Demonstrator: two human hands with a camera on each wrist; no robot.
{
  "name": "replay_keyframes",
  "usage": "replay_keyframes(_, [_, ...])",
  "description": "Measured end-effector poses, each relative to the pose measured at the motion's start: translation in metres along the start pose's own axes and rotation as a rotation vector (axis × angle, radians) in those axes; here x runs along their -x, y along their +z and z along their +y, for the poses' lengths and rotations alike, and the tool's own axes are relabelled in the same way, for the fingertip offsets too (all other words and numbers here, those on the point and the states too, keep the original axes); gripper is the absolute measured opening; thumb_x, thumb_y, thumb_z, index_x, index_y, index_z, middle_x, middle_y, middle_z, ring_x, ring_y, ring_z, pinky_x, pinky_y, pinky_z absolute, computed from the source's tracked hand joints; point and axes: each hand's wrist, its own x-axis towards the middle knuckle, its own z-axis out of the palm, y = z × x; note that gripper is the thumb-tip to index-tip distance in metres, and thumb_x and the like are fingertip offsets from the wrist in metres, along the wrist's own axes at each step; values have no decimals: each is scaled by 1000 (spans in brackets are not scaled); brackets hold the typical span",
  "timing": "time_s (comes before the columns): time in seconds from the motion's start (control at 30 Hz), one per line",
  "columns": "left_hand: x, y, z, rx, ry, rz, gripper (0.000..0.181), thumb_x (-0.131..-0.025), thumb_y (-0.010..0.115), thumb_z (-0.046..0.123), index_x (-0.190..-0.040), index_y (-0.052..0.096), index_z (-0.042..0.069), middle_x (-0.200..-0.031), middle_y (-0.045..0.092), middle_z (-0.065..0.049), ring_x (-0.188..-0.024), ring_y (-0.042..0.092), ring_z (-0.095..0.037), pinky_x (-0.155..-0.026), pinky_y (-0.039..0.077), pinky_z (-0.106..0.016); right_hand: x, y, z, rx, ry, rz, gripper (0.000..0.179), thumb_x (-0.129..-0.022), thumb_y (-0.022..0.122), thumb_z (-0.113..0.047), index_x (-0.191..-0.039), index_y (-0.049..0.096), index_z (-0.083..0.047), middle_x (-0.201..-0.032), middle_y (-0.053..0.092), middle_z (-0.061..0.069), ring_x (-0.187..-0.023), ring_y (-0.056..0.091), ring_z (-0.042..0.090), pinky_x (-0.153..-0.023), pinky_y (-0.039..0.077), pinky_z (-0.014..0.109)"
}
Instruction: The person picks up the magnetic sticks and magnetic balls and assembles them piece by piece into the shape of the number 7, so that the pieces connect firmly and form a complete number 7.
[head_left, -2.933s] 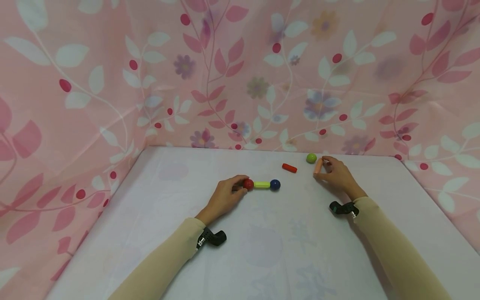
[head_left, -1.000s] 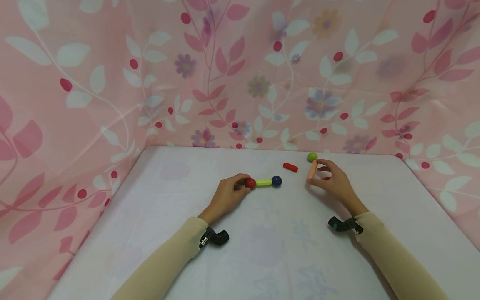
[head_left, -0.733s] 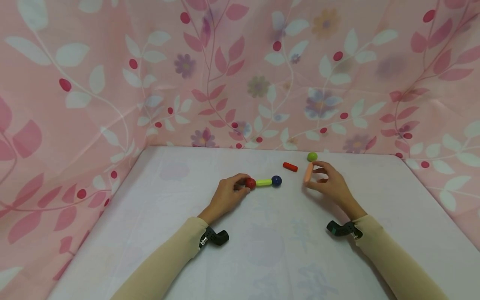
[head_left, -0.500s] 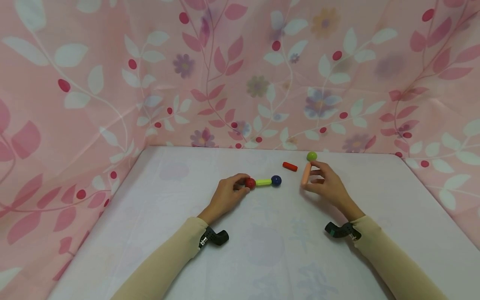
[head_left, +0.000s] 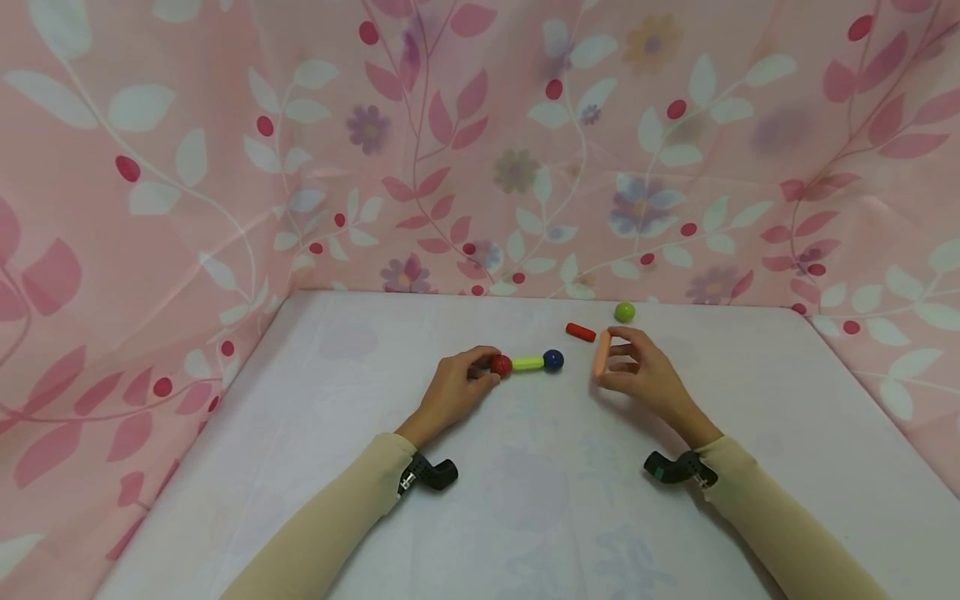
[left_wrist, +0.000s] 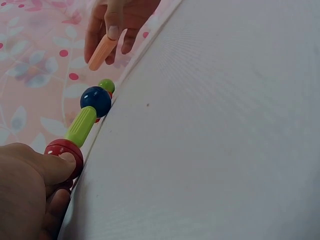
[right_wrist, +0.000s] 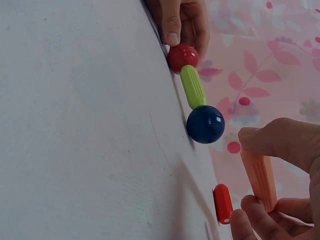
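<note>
My left hand (head_left: pixel 454 388) pinches a red ball (head_left: pixel 502 365) between thumb and fingers. From that ball a yellow-green ribbed rod (head_left: pixel 528 364) runs right to a dark blue ball (head_left: pixel 553 361); the three are joined in a row. My right hand (head_left: pixel 647 374) holds an orange ribbed rod (head_left: pixel 602 355) by its ends, thumb at the near end and a fingertip at the far end. In the right wrist view the orange rod (right_wrist: pixel 260 177) stands apart from the blue ball (right_wrist: pixel 205 124), and the left thumb lies on the red ball (right_wrist: pixel 183 58).
A short red rod (head_left: pixel 581 332) lies behind and left of the orange one. Close to the table's back edge sits a green ball (head_left: pixel 625 312). A white cloth covers the table (head_left: pixel 360 500), and a pink floral curtain (head_left: pixel 480 150) hangs behind and at the sides.
My right hand has carried the orange rod left and toward me, away from the green ball and closer to the blue ball. The left hand has stayed nearly still on the red ball.
</note>
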Motion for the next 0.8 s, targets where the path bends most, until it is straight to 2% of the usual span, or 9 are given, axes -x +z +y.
replay_keyframes(0.37, [0, -1, -1, -9, -6, -3, 36, -96, 78, 12, -131, 69, 16, -120, 73, 1, -95, 67, -11, -89, 54, -31, 5, 12, -8, -41, -36, -12, 87, -86, 89, -12, -156, 38, -4, -147, 48, 18, -122, 59, 37, -106, 45, 56])
replay_keyframes(0.6, [2, 0, -1, -20, -13, -1, 37, -96, 77, 12, -132, 69, 17, -120, 72, 0, -95, 67, -11, -88, 55, -33, 12, 23, -11, -66, -64, -30, 84, -85, 89, -10, -154, 42, -5, -144, 50, 17, -121, 61, 34, -106, 46, 54])
replay_keyframes(0.8, [1, 0, -1, -13, -4, -4, 38, -96, 77, 10, -133, 68, 13, -122, 72, -3, -98, 68, -14, -91, 55, -34, 16, 29, -12, -67, -93, -27, 80, -86, 88, -11, -152, 44, -7, -144, 51, 15, -123, 60, 33, -106, 46, 53])
